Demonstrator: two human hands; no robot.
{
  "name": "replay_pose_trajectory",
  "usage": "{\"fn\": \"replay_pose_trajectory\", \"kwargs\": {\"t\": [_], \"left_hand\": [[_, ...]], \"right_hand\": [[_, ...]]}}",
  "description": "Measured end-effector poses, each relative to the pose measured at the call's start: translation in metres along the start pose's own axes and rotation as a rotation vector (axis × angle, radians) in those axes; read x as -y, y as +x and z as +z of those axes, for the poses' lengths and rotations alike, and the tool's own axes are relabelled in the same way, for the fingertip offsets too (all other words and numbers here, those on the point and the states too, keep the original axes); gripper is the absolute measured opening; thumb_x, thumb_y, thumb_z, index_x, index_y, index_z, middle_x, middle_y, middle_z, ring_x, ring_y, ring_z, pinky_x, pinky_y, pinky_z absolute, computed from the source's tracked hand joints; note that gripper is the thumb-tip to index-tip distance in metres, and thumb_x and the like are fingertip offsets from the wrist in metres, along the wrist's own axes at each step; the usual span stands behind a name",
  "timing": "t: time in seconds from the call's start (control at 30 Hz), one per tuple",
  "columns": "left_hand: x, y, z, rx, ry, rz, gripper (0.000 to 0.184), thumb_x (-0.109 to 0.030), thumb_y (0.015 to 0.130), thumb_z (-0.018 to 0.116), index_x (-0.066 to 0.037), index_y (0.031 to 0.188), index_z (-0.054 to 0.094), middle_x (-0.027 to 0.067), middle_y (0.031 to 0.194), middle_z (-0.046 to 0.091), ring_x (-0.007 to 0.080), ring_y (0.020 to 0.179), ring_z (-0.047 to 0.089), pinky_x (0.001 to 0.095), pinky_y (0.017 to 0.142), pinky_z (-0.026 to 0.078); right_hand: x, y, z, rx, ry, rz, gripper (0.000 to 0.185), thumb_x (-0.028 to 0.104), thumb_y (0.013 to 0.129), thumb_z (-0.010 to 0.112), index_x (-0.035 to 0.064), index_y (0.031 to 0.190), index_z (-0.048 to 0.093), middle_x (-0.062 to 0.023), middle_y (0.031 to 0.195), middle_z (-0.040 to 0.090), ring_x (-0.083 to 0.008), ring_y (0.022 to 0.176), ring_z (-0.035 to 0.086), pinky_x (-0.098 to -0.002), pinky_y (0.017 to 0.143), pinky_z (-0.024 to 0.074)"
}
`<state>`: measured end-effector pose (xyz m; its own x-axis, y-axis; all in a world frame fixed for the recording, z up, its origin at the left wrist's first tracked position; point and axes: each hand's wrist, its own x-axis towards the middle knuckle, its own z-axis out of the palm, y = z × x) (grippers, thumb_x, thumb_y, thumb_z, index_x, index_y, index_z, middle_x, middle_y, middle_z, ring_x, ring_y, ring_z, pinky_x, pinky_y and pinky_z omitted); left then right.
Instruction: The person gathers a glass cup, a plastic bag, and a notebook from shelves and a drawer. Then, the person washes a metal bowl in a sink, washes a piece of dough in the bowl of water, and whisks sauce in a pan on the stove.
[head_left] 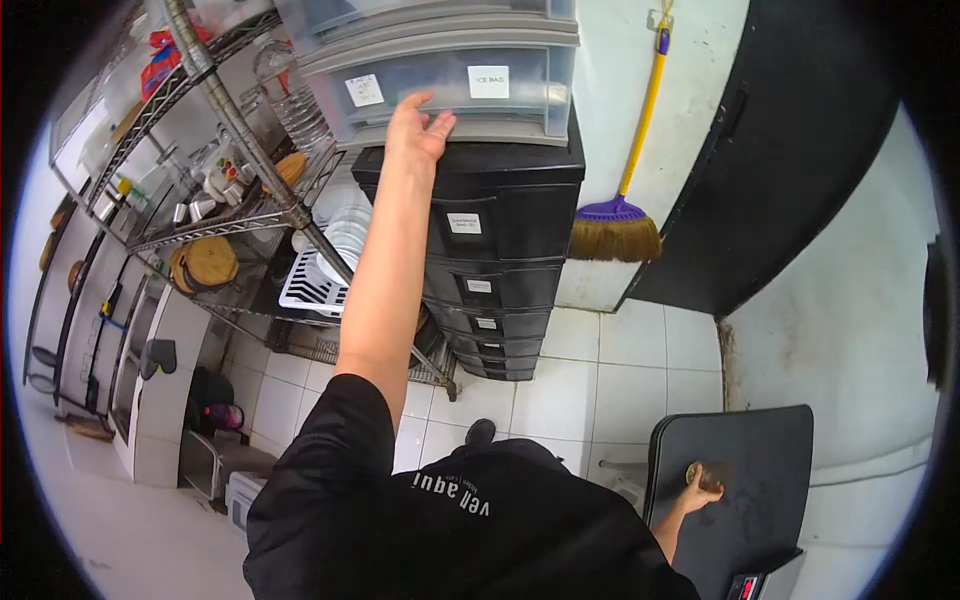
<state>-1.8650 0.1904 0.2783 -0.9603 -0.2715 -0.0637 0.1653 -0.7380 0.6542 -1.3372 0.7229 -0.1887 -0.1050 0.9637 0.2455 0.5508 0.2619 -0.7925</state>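
My left hand (418, 128) is raised to a clear plastic drawer (440, 95) with a grey frame, its fingers spread at the drawer's lower front. The drawer bears two white labels, and the right one reads ICE BAG. Low on the right, my right hand (695, 492) is closed around a small brown object (712, 476) with a round golden end; its kind cannot be made out. That hand is over the black platform (760, 440) of what looks like a floor scale with a red display (748, 587).
Below the clear drawers stands a stack of labelled black drawers (505, 225). A wire rack (215, 90) on the left holds glassware and a white dish basket (310, 285). A purple-and-yellow broom (615, 212) hangs beside a black door (790, 150). The floor (620, 390) is white tile.
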Motion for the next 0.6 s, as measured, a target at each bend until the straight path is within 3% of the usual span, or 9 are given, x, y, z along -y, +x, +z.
{"fn": "replay_pose_trajectory", "kwargs": {"t": [0.13, 0.2, 0.27, 0.3, 0.4, 0.47, 0.5, 0.57, 0.6], "left_hand": [[0.001, 0.007, -0.013, 0.027, 0.016, -0.034, 0.064, -0.004, 0.078, 0.071, 0.008, 0.120, 0.024, 0.0191, 0.112, 0.033, 0.0454, 0.104, 0.054, 0.0582, 0.092, 0.050], [0.005, -0.003, -0.020, 0.037, -0.056, -0.052, 0.064, -0.009, 0.081, 0.071, 0.007, 0.123, 0.026, 0.0187, 0.107, 0.041, 0.0382, 0.095, 0.057, 0.0527, 0.089, 0.053], [0.014, -0.028, -0.033, 0.154, -0.036, 0.049, 0.037, -0.018, 0.088, 0.067, 0.001, 0.114, 0.048, 0.0130, 0.096, 0.058, 0.0263, 0.090, 0.059, 0.0459, 0.088, 0.055], [0.015, -0.044, -0.041, 0.228, -0.077, 0.091, 0.033, -0.019, 0.088, 0.069, -0.001, 0.106, 0.048, 0.0079, 0.084, 0.052, 0.0221, 0.076, 0.058, 0.0419, 0.080, 0.056], [0.008, -0.090, -0.055, 0.204, 0.021, 0.197, 0.031, -0.022, 0.091, 0.067, -0.002, 0.097, 0.045, 0.0090, 0.089, 0.056, 0.0202, 0.081, 0.061, 0.0409, 0.080, 0.057], [0.004, -0.114, -0.060, 0.172, 0.085, 0.247, 0.031, -0.022, 0.092, 0.066, -0.001, 0.102, 0.046, 0.0079, 0.089, 0.056, 0.0190, 0.080, 0.062, 0.0381, 0.076, 0.058], [0.002, -0.121, -0.068, 0.215, 0.083, 0.258, 0.029, -0.020, 0.092, 0.065, -0.001, 0.104, 0.047, 0.0077, 0.089, 0.057, 0.0196, 0.080, 0.063, 0.0376, 0.076, 0.058], [-0.004, -0.130, -0.079, 0.201, 0.164, 0.254, 0.021, -0.014, 0.094, 0.062, -0.001, 0.102, 0.049, 0.0098, 0.091, 0.060, 0.0216, 0.081, 0.066, 0.0347, 0.075, 0.058], [-0.005, -0.132, -0.085, 0.208, 0.163, 0.239, 0.019, -0.013, 0.094, 0.062, -0.001, 0.102, 0.050, 0.0099, 0.092, 0.061, 0.0223, 0.082, 0.067, 0.0336, 0.074, 0.059]], "right_hand": [[-0.020, 0.012, 0.006, 0.012, -0.009, 0.058, 0.109, 0.053, 0.066, 0.083, -0.0104, 0.136, 0.027, -0.0273, 0.134, 0.042, -0.0369, 0.122, 0.050, -0.0444, 0.100, 0.0451], [-0.027, 0.008, 0.009, 0.039, 0.013, 0.238, 0.115, 0.053, 0.065, 0.084, -0.0139, 0.136, 0.023, -0.0297, 0.135, 0.040, -0.0372, 0.123, 0.048, -0.0442, 0.101, 0.0448], [-0.046, 0.003, 0.016, 0.044, 0.010, 0.266, 0.120, 0.052, 0.062, 0.086, -0.0173, 0.134, 0.020, -0.0318, 0.135, 0.038, -0.0370, 0.124, 0.047, -0.0444, 0.101, 0.0447], [-0.048, -0.001, 0.020, 0.054, -0.005, 0.270, 0.121, 0.051, 0.061, 0.088, -0.0176, 0.134, 0.020, -0.0319, 0.135, 0.038, -0.0367, 0.123, 0.048, -0.0450, 0.099, 0.0455], [-0.073, 0.004, 0.039, 0.050, -0.091, 0.299, 0.121, 0.049, 0.060, 0.089, -0.0189, 0.132, 0.019, -0.0332, 0.128, 0.045, -0.0365, 0.111, 0.056, -0.0468, 0.091, 0.0492], [-0.066, 0.008, 0.040, 0.133, -0.121, 0.506, 0.123, 0.064, 0.051, 0.086, -0.0214, 0.127, 0.040, -0.0268, 0.112, 0.061, -0.0305, 0.102, 0.062, -0.0380, 0.086, 0.0509], [-0.054, 0.004, 0.044, 0.136, -0.100, 0.505, 0.123, 0.064, 0.051, 0.086, -0.0214, 0.127, 0.040, -0.0268, 0.112, 0.061, -0.0305, 0.102, 0.062, -0.0380, 0.086, 0.0509], [-0.032, -0.006, 0.047, 0.301, -0.097, 0.484, 0.092, 0.060, 0.062, 0.083, -0.0151, 0.111, 0.060, -0.0200, 0.105, 0.066, -0.0269, 0.093, 0.064, -0.0375, 0.081, 0.0510], [0.006, -0.011, 0.046, 0.315, -0.060, 0.338, 0.076, 0.053, 0.071, 0.079, -0.0128, 0.107, 0.063, -0.0177, 0.105, 0.066, -0.0257, 0.090, 0.063, -0.0378, 0.079, 0.0508]]}}
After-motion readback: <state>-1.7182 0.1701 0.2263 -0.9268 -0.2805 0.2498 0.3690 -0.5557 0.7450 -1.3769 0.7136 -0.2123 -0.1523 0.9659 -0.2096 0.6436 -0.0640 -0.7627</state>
